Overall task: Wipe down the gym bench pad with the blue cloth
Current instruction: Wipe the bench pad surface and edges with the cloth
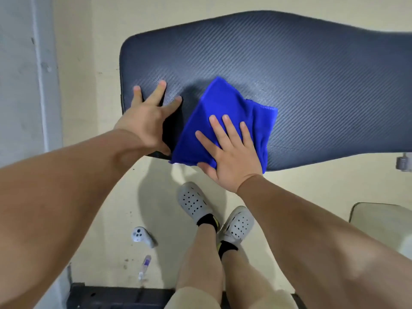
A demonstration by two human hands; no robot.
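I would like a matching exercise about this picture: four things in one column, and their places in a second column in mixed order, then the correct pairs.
Things
1. blue cloth
2. left hand
3. right hand
4. spray bottle

Places
A. lying on the floor
B. spread on the bench pad, partly over its near edge
C. flat on top of the cloth
D. braced on the bare pad near its end

Pairs: 1-B, 2-D, 3-C, 4-A
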